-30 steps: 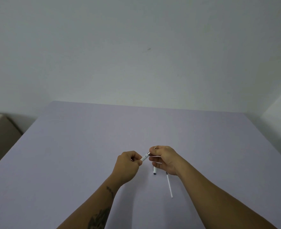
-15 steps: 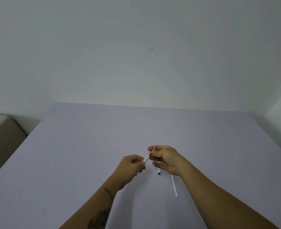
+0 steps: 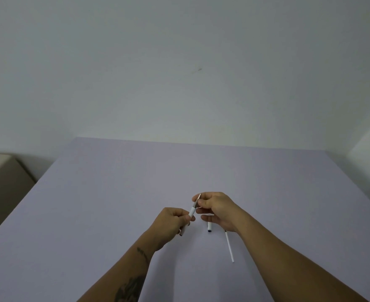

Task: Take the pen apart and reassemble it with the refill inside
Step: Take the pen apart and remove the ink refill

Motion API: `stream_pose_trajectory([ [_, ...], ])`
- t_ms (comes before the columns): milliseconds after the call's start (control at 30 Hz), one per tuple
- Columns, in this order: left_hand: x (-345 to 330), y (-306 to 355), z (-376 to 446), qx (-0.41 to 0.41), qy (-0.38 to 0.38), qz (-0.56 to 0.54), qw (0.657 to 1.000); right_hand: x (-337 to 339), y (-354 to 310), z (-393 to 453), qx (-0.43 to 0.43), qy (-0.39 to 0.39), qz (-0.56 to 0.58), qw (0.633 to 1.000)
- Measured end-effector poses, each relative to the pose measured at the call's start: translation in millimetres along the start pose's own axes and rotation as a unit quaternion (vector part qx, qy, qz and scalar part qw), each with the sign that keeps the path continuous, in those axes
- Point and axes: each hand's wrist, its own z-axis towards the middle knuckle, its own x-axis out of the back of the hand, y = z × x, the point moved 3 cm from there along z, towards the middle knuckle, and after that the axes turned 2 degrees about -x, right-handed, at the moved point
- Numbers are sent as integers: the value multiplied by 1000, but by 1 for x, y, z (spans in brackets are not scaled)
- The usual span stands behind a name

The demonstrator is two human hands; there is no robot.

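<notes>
This is a plain indoor room, and nothing shows clearly whether it is a home, an office or a lab. A bare off-white wall fills the upper half of the view, marked only by a small smudge. Below it sits a flat lavender worktop, with a beige box-like piece beside its left edge.

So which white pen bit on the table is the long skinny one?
The thin refill tube, lying nearest the right forearm; the cap beside it is short and stubby.
</notes>
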Motion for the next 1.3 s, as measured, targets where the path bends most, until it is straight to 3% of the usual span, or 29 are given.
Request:
stream_pose_trajectory([
  [200, -1, 3, 3, -14, 1, 10, 1000, -3, 0, 2, 9, 22, -5, 1000],
  [467, 0, 2, 1, -8, -14, -2, 1000, -5, -1, 3, 0, -25, 21, 999],
  [767, -1, 3, 4, -1, -11, -4, 1000, -6, 5, 8, 1, 2, 28, 1000],
  [1033, 2, -1, 4, 0, -11, 2, 1000, -7, 1, 3, -3, -22, 22, 1000],
  [1300, 3, -1, 6, -1, -4, 18, 1000, -8, 5, 8, 0, 11, 22, 1000],
])
